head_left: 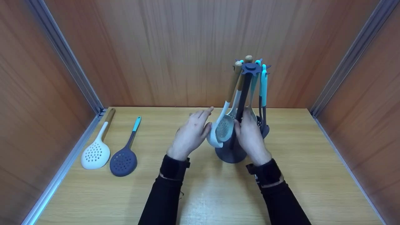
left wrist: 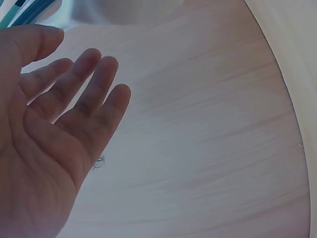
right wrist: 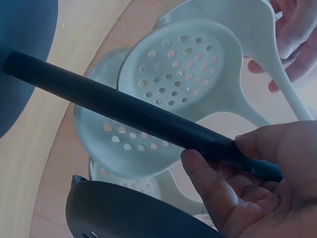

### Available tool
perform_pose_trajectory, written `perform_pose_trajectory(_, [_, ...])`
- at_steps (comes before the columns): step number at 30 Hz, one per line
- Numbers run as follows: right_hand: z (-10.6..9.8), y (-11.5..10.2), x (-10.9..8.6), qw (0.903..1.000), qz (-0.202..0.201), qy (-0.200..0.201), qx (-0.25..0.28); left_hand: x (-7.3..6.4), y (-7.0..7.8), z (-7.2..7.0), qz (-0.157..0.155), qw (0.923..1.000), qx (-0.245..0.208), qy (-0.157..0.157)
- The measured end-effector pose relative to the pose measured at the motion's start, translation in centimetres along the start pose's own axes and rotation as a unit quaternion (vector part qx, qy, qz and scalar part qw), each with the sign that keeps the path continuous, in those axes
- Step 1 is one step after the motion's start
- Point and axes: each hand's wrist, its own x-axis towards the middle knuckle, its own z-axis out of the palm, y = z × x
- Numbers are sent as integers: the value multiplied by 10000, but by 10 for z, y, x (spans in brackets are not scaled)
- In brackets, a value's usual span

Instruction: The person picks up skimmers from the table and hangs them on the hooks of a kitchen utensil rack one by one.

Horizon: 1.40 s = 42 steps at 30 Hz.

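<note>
A dark utensil stand (head_left: pixel 230 155) with a round base and a hooked top carries several hanging kitchen utensils. My right hand (head_left: pixel 250 136) grips its upright pole (right wrist: pixel 124 113), thumb and fingers curled round it in the right wrist view. On the stand's left side hang a white ladle (head_left: pixel 213 137) with a wooden handle and a white skimmer (head_left: pixel 225 128). Utensils with turquoise handles (head_left: pixel 264 86) hang on the right. Beside the ladle is my left hand (head_left: pixel 192 131), its fingers extended and slightly spread; the left wrist view shows its palm (left wrist: pixel 44 148) holding nothing.
At the left of the wooden table (head_left: pixel 200 193) lie a white slotted turner (head_left: pixel 96 154) with a wooden handle and a dark slotted turner (head_left: pixel 123 162) with a turquoise handle. Wood panels (head_left: pixel 172 53) enclose the back and both sides.
</note>
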Motion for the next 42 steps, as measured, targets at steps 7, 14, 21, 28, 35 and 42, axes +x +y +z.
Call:
perform_pose_trajectory(7, [1, 0, 0, 10000, -26, 29, 14, -1, -16, -9, -594, 9982, -55, 86])
perform_pose_trajectory(14, [1, 0, 0, 9999, 119, -63, 55, -5, -40, -21, -1244, 9922, -17, 127])
perform_pose_trajectory(21, [0, -2, -1, 10000, -40, 88, 18, -11, -62, -30, -1713, 9849, -139, 199])
perform_pose_trajectory(28, [0, -1, 0, 9999, 119, -27, 10, -17, -79, -34, -2195, 9751, -218, 225])
perform_pose_trajectory(35, [0, -2, 0, 9999, 94, -48, -78, -23, -94, -39, -2771, 9596, -332, 352])
perform_pose_trajectory(42, [0, -1, 0, 9999, 65, -66, -120, -30, -108, -42, -3131, 9455, -435, 781])
